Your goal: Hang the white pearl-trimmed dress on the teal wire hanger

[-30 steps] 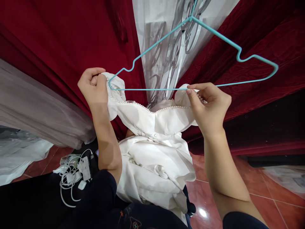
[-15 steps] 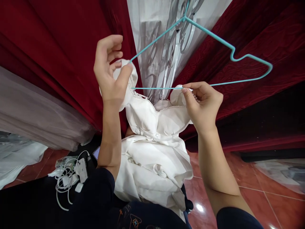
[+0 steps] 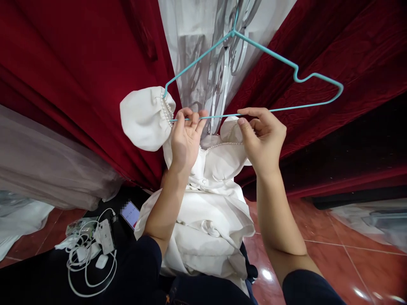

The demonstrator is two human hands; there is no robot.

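A turquoise clothes hanger point(image 3: 263, 50) spans the space before me, its left end inside the pearl-trimmed puff sleeve point(image 3: 143, 118) of a white dress point(image 3: 219, 203). My right hand point(image 3: 265, 137) pinches the hanger's bottom bar between thumb and forefinger, close to the dress's other sleeve. Left of it, my left hand point(image 3: 187, 140) has its fingers closed at the same bar, just beside the threaded sleeve. The hanger's right end is bare. Below the hands the dress hangs down, its skirt bunched over my lap; my left forearm hides part of the bodice.
Dark red curtains point(image 3: 79, 76) and a white metal frame point(image 3: 219, 80) stand ahead. On a black surface at lower left lie a lit phone point(image 3: 129, 214), tangled white cables point(image 3: 84, 271) and a white power strip point(image 3: 104, 237). Red tiles point(image 3: 321, 228) cover the floor.
My left hand has left the puff sleeve and moved right and down to the hanger's bottom bar. The sleeve now hangs on the hanger's left end. My right hand keeps its pinch.
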